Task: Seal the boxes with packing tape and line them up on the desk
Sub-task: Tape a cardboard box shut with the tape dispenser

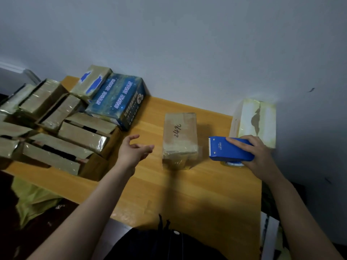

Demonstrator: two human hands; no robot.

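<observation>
The orange-brown wooden bench carries at its left a crowded heap of glossy, tape-wrapped brown cardboard boxes, with a dark blue printed carton on its far side; they lie bunched together, not in a row. Alone in the middle stands the brown cardboard box marked "2490". Its top and near end shine with clear tape that is wrinkled at the near corners, so its sealing looks done or nearly so, and the step in hand seems to fall between taping and placing. Just right of it the blue plastic tape dispenser points its toothed blade toward the box, and the right hand grips it, fingers curled over its top. The left hand hovers spread and empty between heap and box. The next move likely calls for that hand to steady the box for another strip, or to slide it into line.
</observation>
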